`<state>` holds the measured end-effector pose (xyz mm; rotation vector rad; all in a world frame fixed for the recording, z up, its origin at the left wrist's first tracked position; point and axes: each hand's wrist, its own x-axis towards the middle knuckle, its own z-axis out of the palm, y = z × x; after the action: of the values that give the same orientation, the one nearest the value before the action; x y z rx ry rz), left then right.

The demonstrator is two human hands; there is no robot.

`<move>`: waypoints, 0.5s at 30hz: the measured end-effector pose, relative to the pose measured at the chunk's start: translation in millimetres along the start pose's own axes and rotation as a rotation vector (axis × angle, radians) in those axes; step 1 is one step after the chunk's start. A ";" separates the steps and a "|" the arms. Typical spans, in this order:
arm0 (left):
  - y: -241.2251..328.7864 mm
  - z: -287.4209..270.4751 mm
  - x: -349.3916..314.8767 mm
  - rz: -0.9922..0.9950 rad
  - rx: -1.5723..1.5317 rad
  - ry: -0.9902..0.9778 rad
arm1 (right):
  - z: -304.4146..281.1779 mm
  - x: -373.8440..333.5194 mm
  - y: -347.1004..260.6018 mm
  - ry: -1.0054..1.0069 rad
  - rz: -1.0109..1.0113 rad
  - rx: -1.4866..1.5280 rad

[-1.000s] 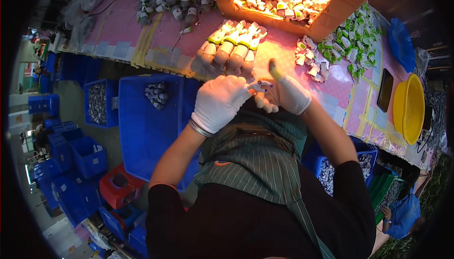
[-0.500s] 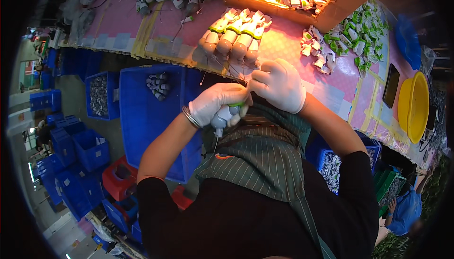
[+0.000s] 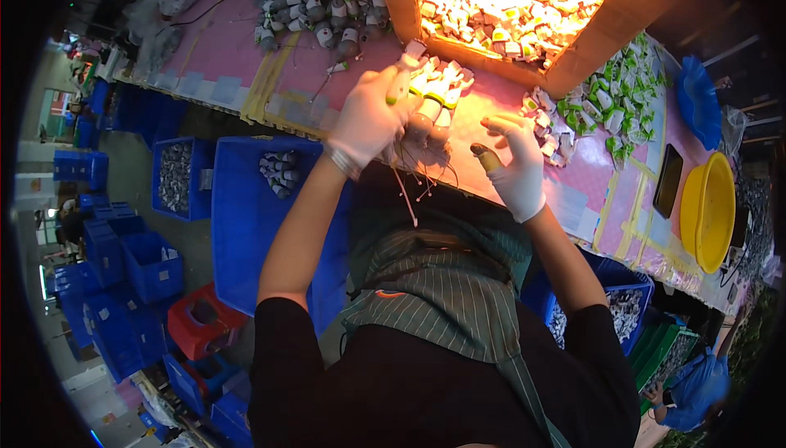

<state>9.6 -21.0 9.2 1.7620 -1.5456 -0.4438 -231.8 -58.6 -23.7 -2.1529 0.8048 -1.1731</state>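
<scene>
My left hand (image 3: 364, 117), in a white glove, is closed round a grey-and-white plastic piece with a green band (image 3: 399, 85), at the left end of a row of similar pieces (image 3: 435, 111) on the table's near edge. Its fingers hide much of the piece. Thin cords with small ends (image 3: 413, 202) hang from the row over the edge. Right of the row, my right hand (image 3: 517, 168) hovers over the edge, its white glove leaving some fingertips bare or dark. Its thumb and fingers are apart and it holds nothing.
A brightly lit cardboard box (image 3: 491, 57) full of white-and-green parts stands behind the row. Loose piles of green-and-white parts (image 3: 614, 104) and grey parts (image 3: 323, 6) flank it. A phone (image 3: 668, 180) and a yellow basin (image 3: 709, 212) are right; a large blue tub (image 3: 246, 243) is below left.
My hands have parted from in front of my apron. The left has carried the grey-and-white plastic piece up to the row; the right has let go, opened and moved right.
</scene>
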 end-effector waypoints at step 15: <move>-89.9 -21.1 95.0 -0.054 0.185 0.451 | -10.5 -15.5 11.9 -0.040 0.252 0.155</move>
<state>107.3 -105.2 -21.3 1.8867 -1.2486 0.0763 -250.5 -57.2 -35.5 -1.8812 0.9065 -1.0246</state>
